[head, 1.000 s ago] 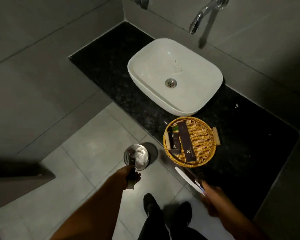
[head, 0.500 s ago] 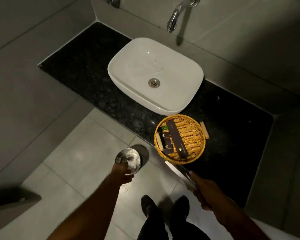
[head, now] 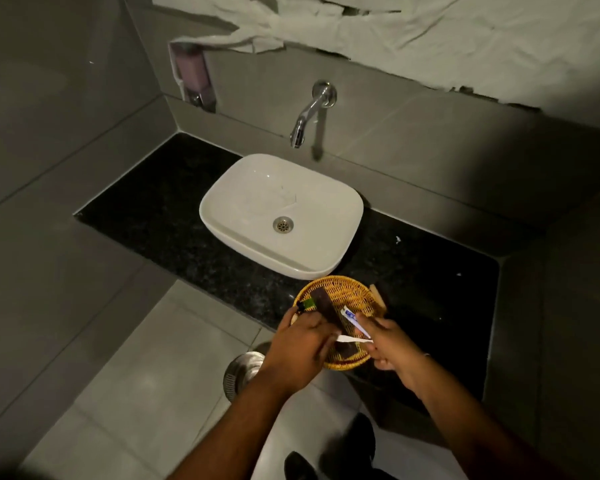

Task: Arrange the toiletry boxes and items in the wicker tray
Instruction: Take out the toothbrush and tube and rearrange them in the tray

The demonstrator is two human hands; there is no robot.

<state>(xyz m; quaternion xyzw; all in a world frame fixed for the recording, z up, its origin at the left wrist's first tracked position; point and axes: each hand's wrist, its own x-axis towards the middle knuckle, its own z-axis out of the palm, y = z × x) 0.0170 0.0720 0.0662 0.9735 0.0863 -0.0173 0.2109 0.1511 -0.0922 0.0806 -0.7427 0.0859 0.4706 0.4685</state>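
Both hands have come up from beside the floor bin and now meet over the wicker tray (head: 343, 289), which sits on the black speckled stone counter (head: 174, 237) just in front of the white basin (head: 281, 209). Left hand (head: 300, 344) lies over the tray's near left side with fingers curled down onto the contents; what, if anything, it grips cannot be told. Right hand (head: 388, 344) is closed in a pinch on a small white and blue tube (head: 352, 318), held above the tray's right half, with a thin white strip (head: 352, 338) running between the two hands. Round and honey-coloured, the tray is tightly woven with a raised rim and a pale wooden handle (head: 376, 294) at its right. Inside lies a long dark brown box (head: 328, 306), flat and slanted, and a small green-topped item (head: 307, 304) at the left rim. Smooth grey tiles cover wall and floor; a chrome spout (head: 307, 117) curves over the glossy, rounded-rectangle basin. Below the left forearm stands a perforated metal bin (head: 241, 372).
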